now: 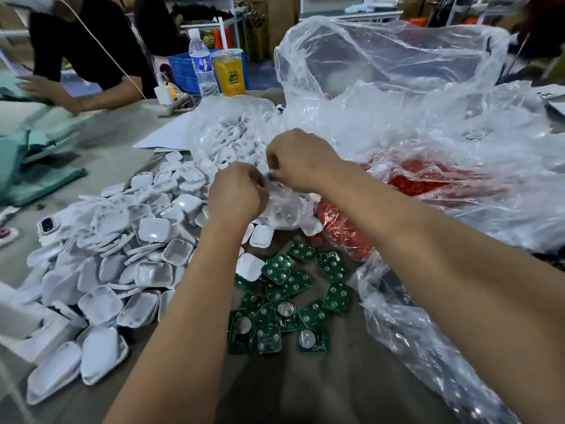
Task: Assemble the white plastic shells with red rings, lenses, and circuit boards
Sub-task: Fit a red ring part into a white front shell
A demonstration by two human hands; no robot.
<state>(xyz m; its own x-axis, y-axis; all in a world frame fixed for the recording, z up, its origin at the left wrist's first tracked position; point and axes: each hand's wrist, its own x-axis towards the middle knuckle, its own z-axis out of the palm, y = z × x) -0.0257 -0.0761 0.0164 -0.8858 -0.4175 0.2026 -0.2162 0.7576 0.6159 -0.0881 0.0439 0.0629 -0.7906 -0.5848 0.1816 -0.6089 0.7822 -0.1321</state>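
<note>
— What lies on the table (116, 154)?
— White shells (122, 258) heaped toward its left edge, green circuit boards (287, 304) near the front edge, plastic bags (428, 133) of red rings (345, 231) to the right.
— And the far edge?
— A water bottle (203, 64) and a juice cup (230, 71).

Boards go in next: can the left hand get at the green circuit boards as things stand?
Probably yes. The green circuit boards lie uncovered on the table just below the left hand, though its fingers are now curled on something small, held together with the right hand.
</note>
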